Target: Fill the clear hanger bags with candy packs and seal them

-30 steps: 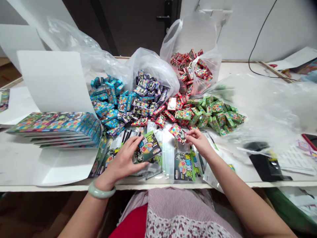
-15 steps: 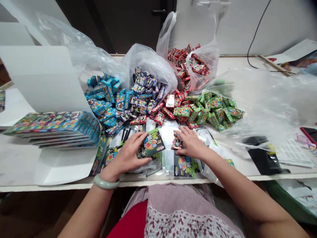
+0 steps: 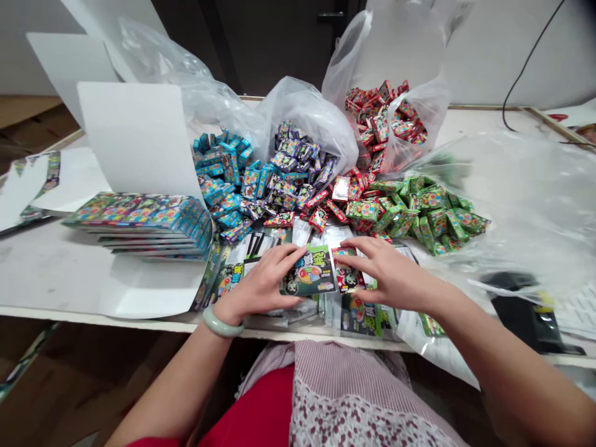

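Note:
My left hand point(image 3: 265, 282), with a pale bangle at the wrist, grips the left side of a black-and-green printed card point(image 3: 310, 272). Thumb and fingers lie on opposite edges of that card. Just right of it, my right hand point(image 3: 384, 273) holds a small red packet point(image 3: 348, 270) between thumb and fingers. The packet and the card are side by side, nearly touching. Under both hands lie clear plastic sleeves and more black-and-green cards point(image 3: 361, 315).
Behind the hands are piles of blue point(image 3: 226, 174), purple point(image 3: 291, 155), red point(image 3: 372, 124) and green packets point(image 3: 431, 208), some in plastic bags. Printed sheets point(image 3: 139, 214) are stacked at left on white card. A black object point(image 3: 524, 310) lies at right.
The camera view has shifted left. The card in my left hand is now more level, and the red packet is closer beside it, with more of its face visible.

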Demonstrator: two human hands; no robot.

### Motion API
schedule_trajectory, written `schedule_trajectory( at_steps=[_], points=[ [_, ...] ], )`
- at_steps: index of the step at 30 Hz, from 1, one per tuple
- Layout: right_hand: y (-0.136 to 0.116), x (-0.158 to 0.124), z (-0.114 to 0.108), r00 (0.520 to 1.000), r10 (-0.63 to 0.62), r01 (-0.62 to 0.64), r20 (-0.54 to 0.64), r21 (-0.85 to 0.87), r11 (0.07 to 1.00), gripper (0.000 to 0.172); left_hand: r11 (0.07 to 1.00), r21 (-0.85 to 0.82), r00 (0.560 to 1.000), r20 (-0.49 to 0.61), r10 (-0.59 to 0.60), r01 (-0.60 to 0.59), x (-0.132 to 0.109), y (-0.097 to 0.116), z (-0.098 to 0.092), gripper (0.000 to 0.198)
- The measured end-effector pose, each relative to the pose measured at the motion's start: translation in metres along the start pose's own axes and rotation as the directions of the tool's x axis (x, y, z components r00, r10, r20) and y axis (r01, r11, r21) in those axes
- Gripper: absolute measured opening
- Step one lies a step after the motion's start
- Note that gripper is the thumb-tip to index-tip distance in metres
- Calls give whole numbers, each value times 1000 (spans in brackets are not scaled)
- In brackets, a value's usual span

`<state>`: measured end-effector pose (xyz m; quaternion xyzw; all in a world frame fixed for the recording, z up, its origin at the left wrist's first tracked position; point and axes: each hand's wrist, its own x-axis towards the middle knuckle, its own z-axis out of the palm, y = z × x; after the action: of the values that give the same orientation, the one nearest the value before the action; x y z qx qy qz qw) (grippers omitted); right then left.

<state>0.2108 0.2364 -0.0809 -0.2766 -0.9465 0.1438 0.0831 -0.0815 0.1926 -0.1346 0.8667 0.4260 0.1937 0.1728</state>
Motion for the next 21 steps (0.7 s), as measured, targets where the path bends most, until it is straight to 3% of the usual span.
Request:
schedule_trajectory(
  at_steps=[4,7,9,12,14,16,18,21],
  points=[
    [3,10,1,997,-34,29,65,76,997,66,999,-44,999,30,25,-24,-1,4,5,95],
    [7,17,8,1000,-4,-1,29,173,985,85,995,-95,1000,19,-10,11,0,7,9,95],
    [7,19,13,999,24,-13,-48,217,976,88,995,-93,998,-31,-49,46,-1,8,10,94],
    [-3,19,24,967,125,-72,-220,235,969,63,992,-65,986,-116,-116,109,-4,7,8,94],
    [-12,20,33,960,134,-71,-245,252,965,46,992,-63,985,-127,-119,112,-7,6,6,95],
    [-16,24,41,971,90,-23,-221,288,957,42,993,-69,986,-127,-106,97,-10,4,4,97],
    [-8,36,43,962,117,-20,-245,364,931,38,991,-73,982,-142,-125,116,-15,0,2,99],
    [26,75,36,900,303,-168,-312,393,904,32,978,-58,962,-180,-207,200,-25,-7,-3,97]
  ],
)
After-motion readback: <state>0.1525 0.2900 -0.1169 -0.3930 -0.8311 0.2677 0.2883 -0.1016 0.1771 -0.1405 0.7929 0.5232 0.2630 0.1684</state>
